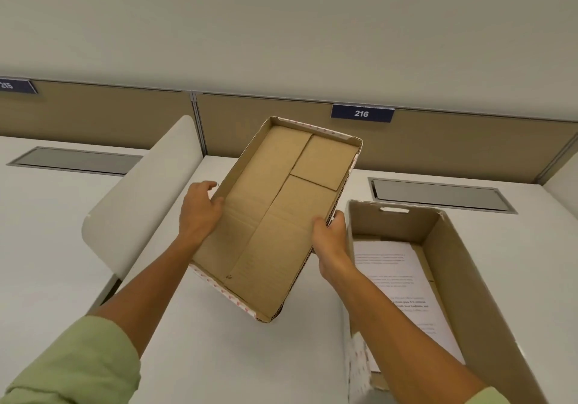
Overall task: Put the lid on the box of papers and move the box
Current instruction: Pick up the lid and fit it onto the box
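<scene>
I hold a shallow cardboard lid above the white desk, its brown inside facing me and tilted. My left hand grips its left long edge and my right hand grips its right long edge. To the right, an open cardboard box stands on the desk with a handle slot in its far wall. Printed white papers lie flat in its bottom. The lid is left of the box and apart from it.
A white rounded divider panel rises at the left of the desk. Tan partition walls carry blue number signs, 216 among them. Grey cable hatches are set into the desk surfaces at the back.
</scene>
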